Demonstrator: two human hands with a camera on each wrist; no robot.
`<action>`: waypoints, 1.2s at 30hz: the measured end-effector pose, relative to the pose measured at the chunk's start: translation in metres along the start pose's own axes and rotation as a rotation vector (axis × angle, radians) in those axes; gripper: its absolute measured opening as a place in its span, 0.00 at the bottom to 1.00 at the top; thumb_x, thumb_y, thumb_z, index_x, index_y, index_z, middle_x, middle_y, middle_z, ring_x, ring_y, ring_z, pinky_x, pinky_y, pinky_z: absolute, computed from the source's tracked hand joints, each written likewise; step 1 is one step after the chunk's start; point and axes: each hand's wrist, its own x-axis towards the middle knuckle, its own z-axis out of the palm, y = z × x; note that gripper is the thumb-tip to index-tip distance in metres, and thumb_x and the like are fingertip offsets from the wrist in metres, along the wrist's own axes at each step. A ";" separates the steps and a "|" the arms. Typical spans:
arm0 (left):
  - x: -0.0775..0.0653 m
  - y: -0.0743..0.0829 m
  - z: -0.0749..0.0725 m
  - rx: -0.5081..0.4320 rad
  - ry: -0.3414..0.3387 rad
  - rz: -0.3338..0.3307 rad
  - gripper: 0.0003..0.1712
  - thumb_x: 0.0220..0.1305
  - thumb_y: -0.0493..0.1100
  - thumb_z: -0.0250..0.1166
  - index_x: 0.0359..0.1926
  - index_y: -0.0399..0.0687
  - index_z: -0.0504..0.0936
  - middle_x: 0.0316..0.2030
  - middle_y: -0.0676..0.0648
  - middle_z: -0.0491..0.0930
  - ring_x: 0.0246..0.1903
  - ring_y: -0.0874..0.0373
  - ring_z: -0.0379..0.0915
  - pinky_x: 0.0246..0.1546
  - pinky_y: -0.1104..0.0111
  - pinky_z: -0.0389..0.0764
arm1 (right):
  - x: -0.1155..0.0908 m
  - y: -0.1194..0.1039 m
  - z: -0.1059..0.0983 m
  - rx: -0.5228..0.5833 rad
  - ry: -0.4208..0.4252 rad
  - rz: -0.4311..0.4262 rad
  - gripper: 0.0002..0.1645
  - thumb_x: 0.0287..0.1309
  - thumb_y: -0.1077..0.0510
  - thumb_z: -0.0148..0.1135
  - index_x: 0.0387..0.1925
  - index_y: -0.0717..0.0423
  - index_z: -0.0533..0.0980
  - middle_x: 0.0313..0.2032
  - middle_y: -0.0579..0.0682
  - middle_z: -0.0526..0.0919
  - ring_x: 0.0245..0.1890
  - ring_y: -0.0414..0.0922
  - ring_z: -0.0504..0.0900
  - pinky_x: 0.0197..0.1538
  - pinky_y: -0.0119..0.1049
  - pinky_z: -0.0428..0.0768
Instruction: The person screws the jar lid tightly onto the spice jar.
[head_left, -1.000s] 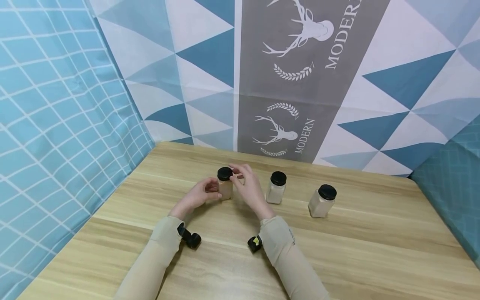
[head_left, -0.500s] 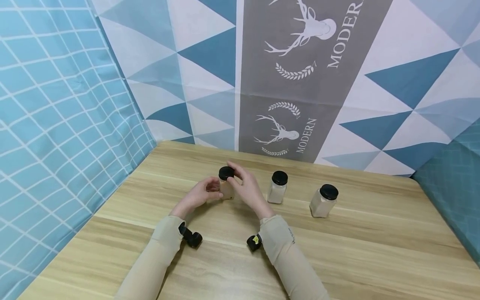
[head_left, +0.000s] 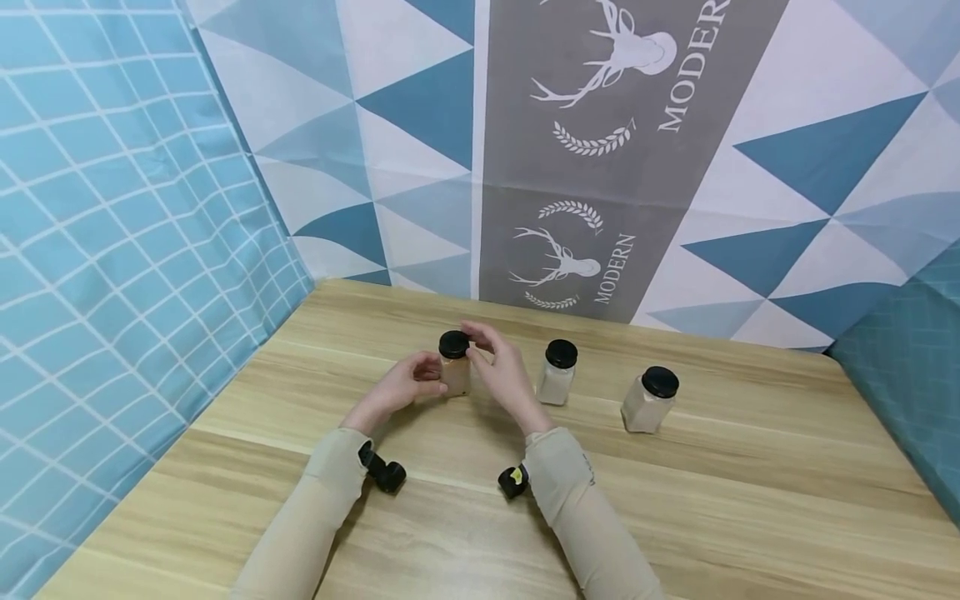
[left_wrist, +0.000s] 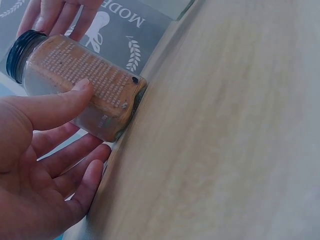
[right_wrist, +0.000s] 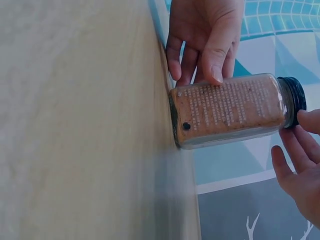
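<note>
A square glass jar (head_left: 455,379) with an orange-brown filling and a black screw lid (head_left: 453,344) stands upright on the table, left of centre. My left hand (head_left: 405,383) holds its body; in the left wrist view the thumb lies across the printed side, with the fingers behind the glass. From the right, my right hand (head_left: 504,372) has its thumb and fingers at the lid's edge. The right wrist view shows the right thumb against the black lid (right_wrist: 294,101), fingertips at its other side. Small white print covers the jar's face (right_wrist: 227,107).
Two similar black-lidded jars with pale contents stand to the right: one jar (head_left: 556,383) close to my right hand, another jar (head_left: 647,407) farther right. The wooden table (head_left: 735,500) meets a patterned cloth wall (head_left: 420,158) behind. A blue gridded cloth (head_left: 112,208) hangs at the left.
My right fingers have shifted around the lid, and the right hand now sits slightly farther right. My left hand keeps its hold, and the jar stays in place.
</note>
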 end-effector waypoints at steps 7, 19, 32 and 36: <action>0.001 0.002 0.000 0.005 0.004 0.009 0.29 0.56 0.40 0.65 0.58 0.38 0.67 0.54 0.38 0.71 0.56 0.45 0.66 0.58 0.56 0.66 | 0.002 0.002 -0.001 0.009 0.086 0.002 0.20 0.56 0.66 0.58 0.52 0.54 0.74 0.44 0.50 0.80 0.44 0.44 0.79 0.51 0.37 0.75; 0.001 0.000 0.000 0.012 0.001 0.020 0.29 0.56 0.39 0.64 0.57 0.36 0.67 0.54 0.36 0.71 0.56 0.43 0.66 0.58 0.55 0.66 | 0.000 0.003 0.001 0.016 0.110 -0.030 0.21 0.54 0.65 0.61 0.51 0.59 0.73 0.41 0.53 0.79 0.42 0.47 0.79 0.49 0.37 0.76; -0.004 0.006 -0.001 -0.009 -0.017 0.012 0.31 0.57 0.39 0.63 0.60 0.33 0.64 0.55 0.34 0.69 0.57 0.42 0.64 0.58 0.54 0.65 | -0.001 0.001 0.006 0.071 -0.035 -0.028 0.35 0.56 0.65 0.58 0.65 0.54 0.59 0.58 0.58 0.71 0.57 0.47 0.72 0.60 0.37 0.68; -0.004 0.007 0.000 -0.025 -0.020 0.007 0.31 0.57 0.37 0.63 0.60 0.32 0.63 0.56 0.33 0.68 0.57 0.41 0.64 0.58 0.53 0.64 | 0.000 0.001 0.006 0.058 -0.042 -0.032 0.34 0.56 0.66 0.58 0.64 0.55 0.60 0.57 0.58 0.72 0.56 0.48 0.73 0.59 0.38 0.69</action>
